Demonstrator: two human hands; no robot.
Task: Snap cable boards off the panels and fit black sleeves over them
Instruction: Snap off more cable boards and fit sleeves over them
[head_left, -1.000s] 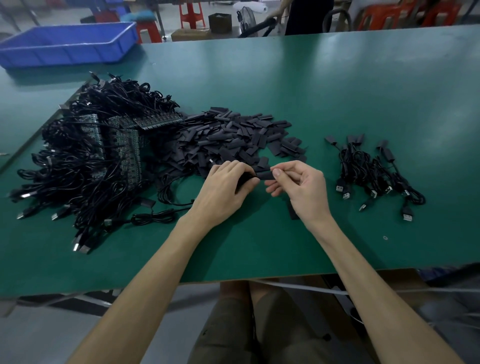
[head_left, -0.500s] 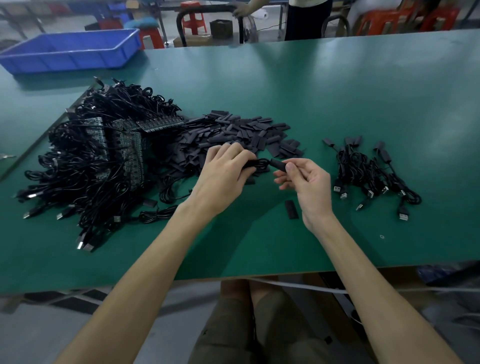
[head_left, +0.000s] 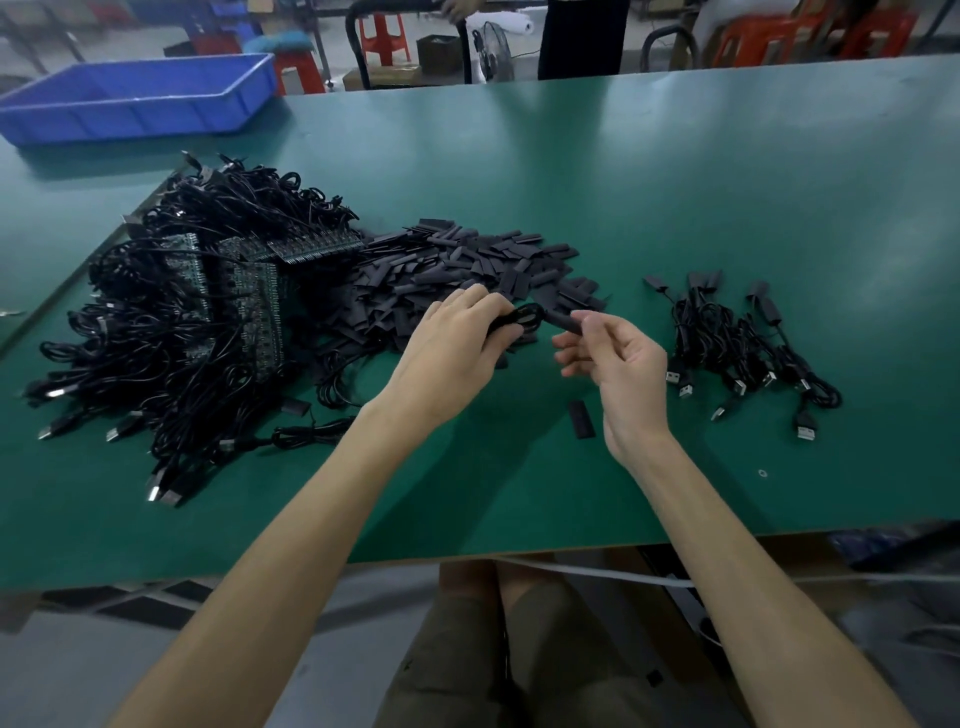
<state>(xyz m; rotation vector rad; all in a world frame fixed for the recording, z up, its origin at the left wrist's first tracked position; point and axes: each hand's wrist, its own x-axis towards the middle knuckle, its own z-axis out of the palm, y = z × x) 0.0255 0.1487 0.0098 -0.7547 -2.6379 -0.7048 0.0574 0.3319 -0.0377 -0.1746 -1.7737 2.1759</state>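
Our left hand (head_left: 457, 343) curls its fingers round a coiled black cable (head_left: 524, 317), most of the coil hidden under the knuckles. Just to its right, our right hand (head_left: 618, 364) pinches a black sleeve (head_left: 563, 321) at the cable's end between thumb and forefinger, the other fingers loosely bent below. We cannot tell whether a board sits inside the sleeve. Both hands hover above the green table (head_left: 675, 182), at the near edge of the sleeve pile (head_left: 467, 275).

A loose sleeve (head_left: 582, 420) lies flat on the table below the right hand. To the right, a small bunch of sleeved cables (head_left: 743, 343) lies with its USB plugs towards us. To the left, panels (head_left: 244, 291) lie half buried in a big tangle of black cables (head_left: 156, 353); any print on them is too blurred to read. A blue bin (head_left: 140, 98) stands at the far left, its left end cut off by the frame. Beyond the far edge, a standing person shows only from the waist down.
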